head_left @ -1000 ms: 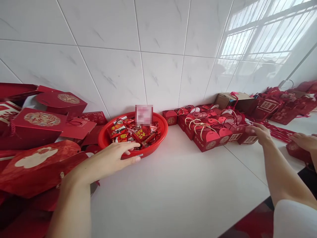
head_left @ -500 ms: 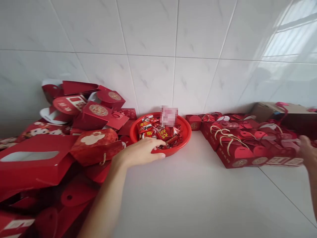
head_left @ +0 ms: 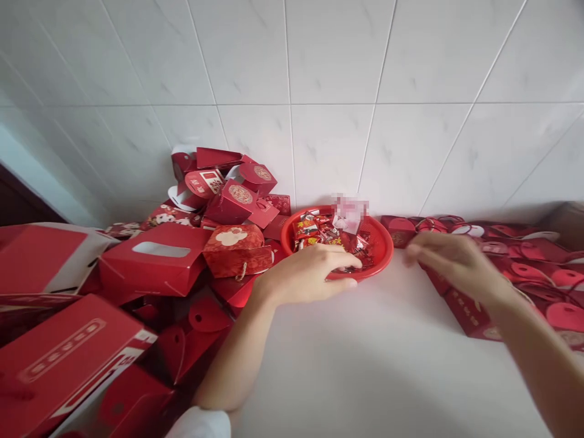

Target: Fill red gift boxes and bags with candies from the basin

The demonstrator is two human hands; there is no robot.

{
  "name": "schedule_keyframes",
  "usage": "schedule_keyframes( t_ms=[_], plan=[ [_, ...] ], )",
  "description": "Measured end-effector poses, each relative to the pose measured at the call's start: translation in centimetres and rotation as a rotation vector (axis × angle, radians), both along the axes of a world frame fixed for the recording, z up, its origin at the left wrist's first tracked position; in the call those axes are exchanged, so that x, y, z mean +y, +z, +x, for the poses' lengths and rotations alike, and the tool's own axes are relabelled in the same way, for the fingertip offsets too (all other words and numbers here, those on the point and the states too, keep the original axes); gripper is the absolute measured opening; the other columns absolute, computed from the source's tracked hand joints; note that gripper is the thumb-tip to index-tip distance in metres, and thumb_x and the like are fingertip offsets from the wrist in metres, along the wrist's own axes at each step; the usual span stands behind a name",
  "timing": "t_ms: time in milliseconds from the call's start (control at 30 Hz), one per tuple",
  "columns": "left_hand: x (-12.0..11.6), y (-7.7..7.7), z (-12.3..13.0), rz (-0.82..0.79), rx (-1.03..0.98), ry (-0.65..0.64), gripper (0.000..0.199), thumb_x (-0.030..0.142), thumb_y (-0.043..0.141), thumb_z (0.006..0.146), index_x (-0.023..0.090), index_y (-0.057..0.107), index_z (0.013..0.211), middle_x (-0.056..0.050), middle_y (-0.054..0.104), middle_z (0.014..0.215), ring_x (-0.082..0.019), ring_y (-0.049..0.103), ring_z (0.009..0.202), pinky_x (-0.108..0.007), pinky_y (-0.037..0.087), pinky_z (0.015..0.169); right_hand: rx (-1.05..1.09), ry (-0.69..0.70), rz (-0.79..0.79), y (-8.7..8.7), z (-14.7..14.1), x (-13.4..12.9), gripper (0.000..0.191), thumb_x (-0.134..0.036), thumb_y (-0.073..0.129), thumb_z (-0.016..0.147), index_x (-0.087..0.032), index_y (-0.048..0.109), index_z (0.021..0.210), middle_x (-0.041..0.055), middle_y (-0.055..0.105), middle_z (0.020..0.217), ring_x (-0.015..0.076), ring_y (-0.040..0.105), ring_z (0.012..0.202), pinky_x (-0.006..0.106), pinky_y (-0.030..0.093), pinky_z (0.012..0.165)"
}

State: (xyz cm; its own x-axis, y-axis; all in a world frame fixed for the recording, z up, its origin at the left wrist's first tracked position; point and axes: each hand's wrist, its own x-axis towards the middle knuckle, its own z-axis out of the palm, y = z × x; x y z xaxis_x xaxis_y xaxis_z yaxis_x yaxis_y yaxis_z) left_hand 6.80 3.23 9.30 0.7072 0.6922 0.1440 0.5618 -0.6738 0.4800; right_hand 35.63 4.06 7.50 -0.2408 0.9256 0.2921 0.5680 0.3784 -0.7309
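Observation:
A round red plastic basket (head_left: 387,246) stands against the tiled wall, holding red-wrapped sweets (head_left: 306,226) and a pink card (head_left: 350,220) that is partly blurred out. My left hand (head_left: 310,267) is closed over its front rim, fingers inside among the sweets and thumb outside. Whether a sweet is also between those fingers is hidden. To the right of the basket, my right hand (head_left: 451,261) hangs above the white surface and the near corner of the filled rows of boxes. Its fingers point down and are smeared by motion, so their grip does not show.
Loose red gift boxes (head_left: 152,258) lie heaped on the left, many tipped over. Upright red boxes with cord handles (head_left: 524,267) stand in close rows on the right. A brown carton (head_left: 566,222) sits behind them. White tiles (head_left: 333,146) rise at the back.
My right hand has come in from the far right edge towards the basket. The view has turned left. My left hand stays at the basket's rim.

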Motion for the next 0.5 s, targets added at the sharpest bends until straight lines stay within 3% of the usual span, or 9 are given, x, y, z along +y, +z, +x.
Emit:
schedule_keyframes(
  t_ms=[133, 233, 333, 400, 500],
  plan=[
    [-2.5, 1.0, -0.6, 0.035, -0.135, -0.164, 0.027, 0.028, 0.059, 0.096, 0.021, 0.070, 0.120, -0.005, 0.073, 0.119, -0.019, 0.067, 0.109, -0.028, 0.048, 0.098, 0.122, 0.475, -0.109, -1.6, -8.9, 1.0, 0.022, -0.041, 0.064, 0.084, -0.019, 0.064, 0.081, 0.0046, 0.070, 0.079, 0.0202, 0.066, 0.075, 0.033, 0.054, 0.069],
    [-4.1, 1.3, -1.2, -0.003, -0.188, -0.313, 0.028, 0.029, 0.063, 0.094, 0.022, 0.071, 0.120, -0.005, 0.074, 0.118, -0.019, 0.066, 0.111, -0.027, 0.050, 0.099, 0.147, 0.606, -0.105, -2.1, -13.8, 2.3, 0.012, -0.030, 0.059, 0.087, -0.018, 0.064, 0.085, 0.0026, 0.070, 0.084, 0.0179, 0.066, 0.079, 0.030, 0.053, 0.072],
    [-5.0, 1.4, -1.7, -0.031, -0.182, -0.380, 0.030, 0.031, 0.065, 0.093, 0.021, 0.071, 0.121, -0.007, 0.075, 0.117, -0.021, 0.068, 0.110, -0.028, 0.052, 0.097, 0.142, 0.571, 0.036, -1.5, -18.7, 4.8, 0.014, -0.030, 0.059, 0.089, -0.018, 0.063, 0.085, 0.0020, 0.070, 0.085, 0.0167, 0.065, 0.077, 0.030, 0.052, 0.075],
    [-5.2, 1.5, -1.9, -0.033, -0.172, -0.370, 0.031, 0.032, 0.065, 0.093, 0.022, 0.071, 0.122, -0.008, 0.074, 0.119, -0.022, 0.068, 0.111, -0.029, 0.052, 0.098, 0.132, 0.443, 0.067, -0.5, -22.1, 6.9, 0.017, -0.033, 0.057, 0.091, -0.018, 0.062, 0.085, 0.0042, 0.070, 0.086, 0.0192, 0.066, 0.082, 0.033, 0.052, 0.079],
    [-5.3, 1.8, -2.1, 0.000, -0.172, -0.353, 0.031, 0.030, 0.063, 0.094, 0.022, 0.070, 0.124, -0.007, 0.073, 0.121, -0.022, 0.067, 0.113, -0.030, 0.051, 0.101, 0.113, 0.209, 0.058, 1.3, -27.0, 9.7, 0.036, -0.048, 0.060, 0.091, -0.018, 0.056, 0.111, 0.0121, 0.068, 0.116, 0.0278, 0.065, 0.105, 0.042, 0.050, 0.092]
  ],
)
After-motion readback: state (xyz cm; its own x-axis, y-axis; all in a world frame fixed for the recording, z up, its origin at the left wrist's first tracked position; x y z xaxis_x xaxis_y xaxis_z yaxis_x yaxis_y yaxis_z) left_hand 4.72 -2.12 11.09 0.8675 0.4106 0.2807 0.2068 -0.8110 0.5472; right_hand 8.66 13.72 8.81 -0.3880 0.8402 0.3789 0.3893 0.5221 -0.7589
